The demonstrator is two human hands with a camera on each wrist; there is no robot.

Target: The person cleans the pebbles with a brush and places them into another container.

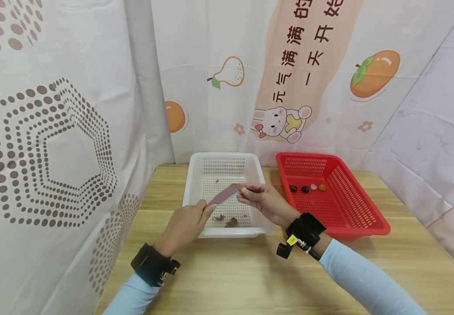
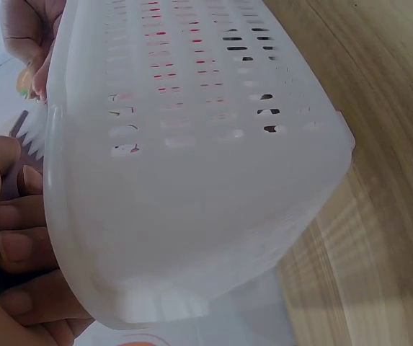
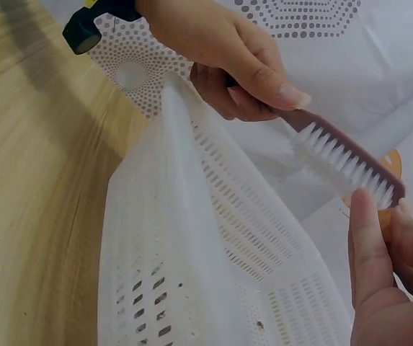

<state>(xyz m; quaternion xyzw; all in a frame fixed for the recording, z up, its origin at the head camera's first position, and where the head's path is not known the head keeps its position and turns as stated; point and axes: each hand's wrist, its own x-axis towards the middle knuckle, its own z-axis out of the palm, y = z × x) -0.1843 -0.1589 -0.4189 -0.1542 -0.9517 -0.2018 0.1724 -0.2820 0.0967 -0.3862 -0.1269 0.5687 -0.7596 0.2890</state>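
My left hand grips the handle of a mauve brush with white bristles. The brush is held above the white basket, its head towards my right hand. Between the thumb and fingers of that hand is a small orange stone-like piece, mostly covered, at the tip of the bristles. Below, the white basket holds dark brown crumbs and clumps on its floor. In the left wrist view, the basket's wall hides most of the brush.
To the right stands a red basket with several small stones, dark, pink and orange, in a row. Both baskets rest on a wooden table. A printed curtain hangs behind and to the left.
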